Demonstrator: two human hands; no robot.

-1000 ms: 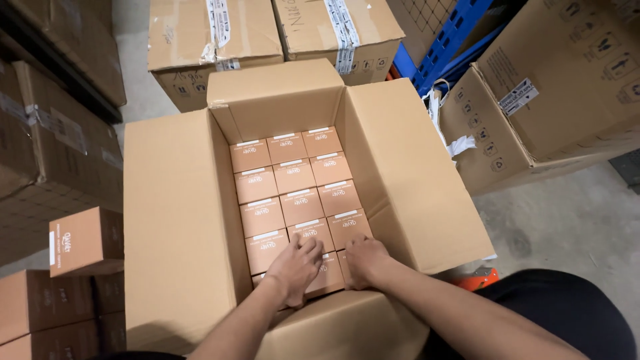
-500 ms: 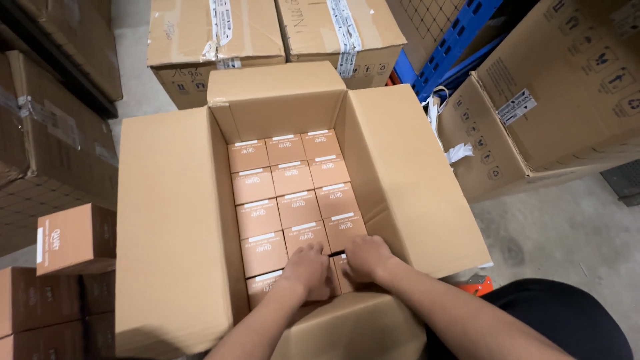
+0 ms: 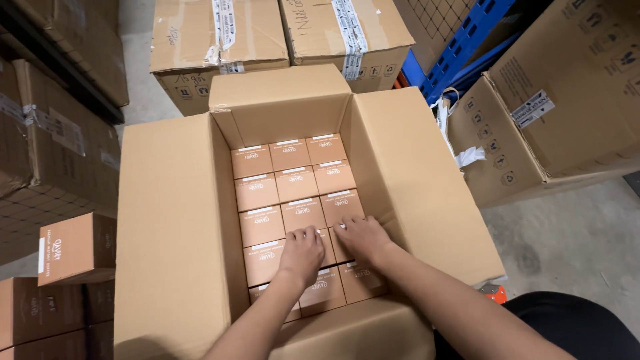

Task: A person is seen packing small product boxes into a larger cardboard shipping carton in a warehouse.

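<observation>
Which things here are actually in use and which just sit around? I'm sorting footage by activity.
In use: left hand, right hand, small tan boxes, open carton.
Lying about: sealed cartons, stacked small boxes, blue rack.

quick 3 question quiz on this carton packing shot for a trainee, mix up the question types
1. True or false: the open carton holds small tan boxes in three columns.
2. Both hands rest on: A the tan boxes, B a carton flap, C the floor?
3. Fill in: the left hand lies ___ the right hand.

Key: 1 true; 2 A; 3 beside, close together, palms down on the boxes.
</observation>
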